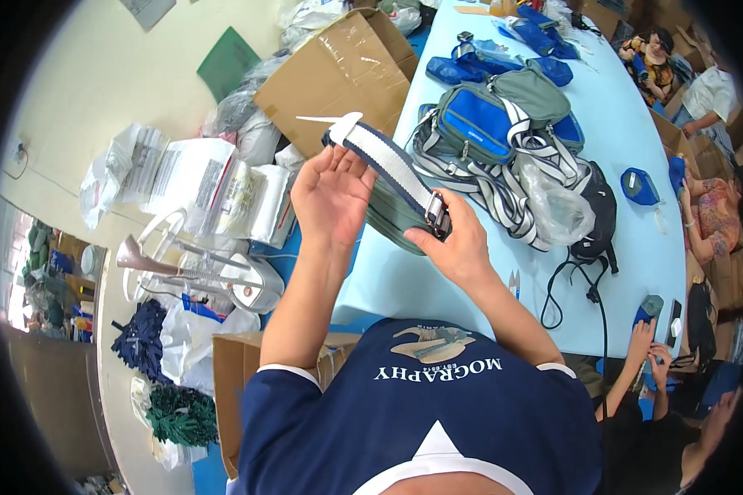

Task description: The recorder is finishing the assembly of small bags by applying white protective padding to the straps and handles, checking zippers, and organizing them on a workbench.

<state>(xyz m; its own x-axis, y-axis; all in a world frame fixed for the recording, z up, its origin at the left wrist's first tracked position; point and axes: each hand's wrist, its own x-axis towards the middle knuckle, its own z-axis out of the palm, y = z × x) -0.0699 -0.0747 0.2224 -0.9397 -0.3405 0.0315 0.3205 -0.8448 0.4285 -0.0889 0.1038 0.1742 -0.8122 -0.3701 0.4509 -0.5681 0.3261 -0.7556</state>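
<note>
In front of my chest I hold a white-and-navy webbing strap (392,163) stretched between my hands. My left hand (332,198) has its palm turned up and its fingertips bent against the strap's far left end, beside a white tag (345,126). My right hand (461,247) is closed at the strap's other end, thumb and fingers about the metal buckle (437,213). Under the strap, between my hands, a grey-green fabric piece (388,216) shows in part; the strap and my right hand cover the rest.
On the light-blue table (388,285) lie a blue-and-grey bag (475,124), a pile of striped straps (491,194) and a clear plastic bag (553,202). Small scissors (514,283) lie by my right forearm. A cardboard box (338,78) and a garment steamer (243,280) are leftward. Co-workers sit along the right.
</note>
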